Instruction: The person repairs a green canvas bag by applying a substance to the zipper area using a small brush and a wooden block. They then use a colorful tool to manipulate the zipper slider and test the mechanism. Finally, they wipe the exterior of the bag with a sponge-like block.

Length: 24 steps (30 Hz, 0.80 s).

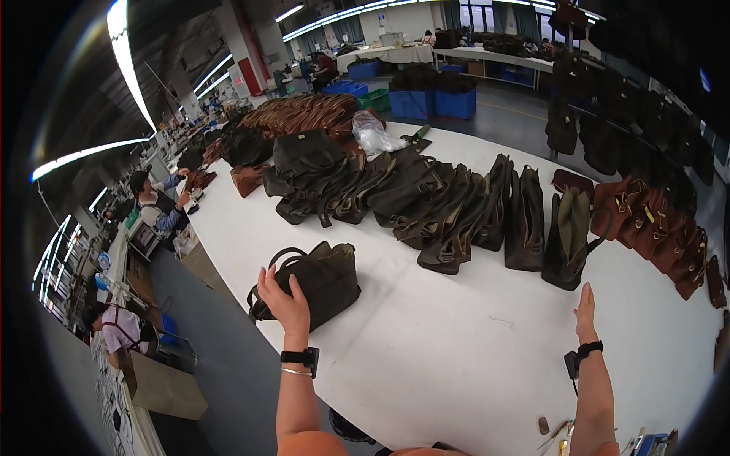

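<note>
One dark bag [328, 283] sits by itself near the left edge of my white table [426, 357], just beside my left hand [287, 308], which is unclosed, fingers spread; I cannot tell whether it touches the leather-looking side. My right hand [585, 311] is raised well apart from it, fingers extended and nothing in the grip. I judge that only this one bag is in hand; beyond it a long row of dark bags [426, 194] leans together, and whether those are finished or waiting I cannot tell. The lone bag looks assembled, its body boxy yet slightly slumped, with a curved handle arching up. The row's bags look softer and flatter, their sides creased and folded. Reddish-brown pieces [661, 235] with shiny metal fittings overlap at the right, while a crumpled clear plastic bag [374, 137] gleams behind the row.
</note>
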{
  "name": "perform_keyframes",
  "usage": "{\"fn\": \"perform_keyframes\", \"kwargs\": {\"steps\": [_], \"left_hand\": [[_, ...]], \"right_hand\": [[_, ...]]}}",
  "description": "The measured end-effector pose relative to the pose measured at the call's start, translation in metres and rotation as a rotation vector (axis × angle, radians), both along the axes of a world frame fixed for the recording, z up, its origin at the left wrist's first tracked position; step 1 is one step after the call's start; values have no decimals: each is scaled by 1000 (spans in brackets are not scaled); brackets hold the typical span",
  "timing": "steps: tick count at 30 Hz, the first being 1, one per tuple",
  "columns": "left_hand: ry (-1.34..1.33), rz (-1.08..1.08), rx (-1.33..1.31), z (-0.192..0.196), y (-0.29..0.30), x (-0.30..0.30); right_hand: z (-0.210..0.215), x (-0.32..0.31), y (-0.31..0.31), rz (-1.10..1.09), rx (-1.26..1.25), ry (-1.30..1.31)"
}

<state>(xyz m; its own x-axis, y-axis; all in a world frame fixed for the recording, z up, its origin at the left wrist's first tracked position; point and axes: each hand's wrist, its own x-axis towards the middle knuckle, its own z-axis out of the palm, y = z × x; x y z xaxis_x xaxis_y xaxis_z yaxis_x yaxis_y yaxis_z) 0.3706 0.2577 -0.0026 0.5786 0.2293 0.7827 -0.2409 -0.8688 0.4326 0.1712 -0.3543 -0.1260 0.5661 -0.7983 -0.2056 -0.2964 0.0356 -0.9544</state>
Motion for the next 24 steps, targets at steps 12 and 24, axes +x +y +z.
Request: {"fn": "perform_keyframes", "kwargs": {"steps": [12, 24], "left_hand": [[443, -52, 114, -18, 86, 33], [410, 9, 214, -40, 90, 39]], "right_hand": [[-41, 54, -116, -60, 139, -81], [-40, 147, -121, 323, 621, -472]]}}
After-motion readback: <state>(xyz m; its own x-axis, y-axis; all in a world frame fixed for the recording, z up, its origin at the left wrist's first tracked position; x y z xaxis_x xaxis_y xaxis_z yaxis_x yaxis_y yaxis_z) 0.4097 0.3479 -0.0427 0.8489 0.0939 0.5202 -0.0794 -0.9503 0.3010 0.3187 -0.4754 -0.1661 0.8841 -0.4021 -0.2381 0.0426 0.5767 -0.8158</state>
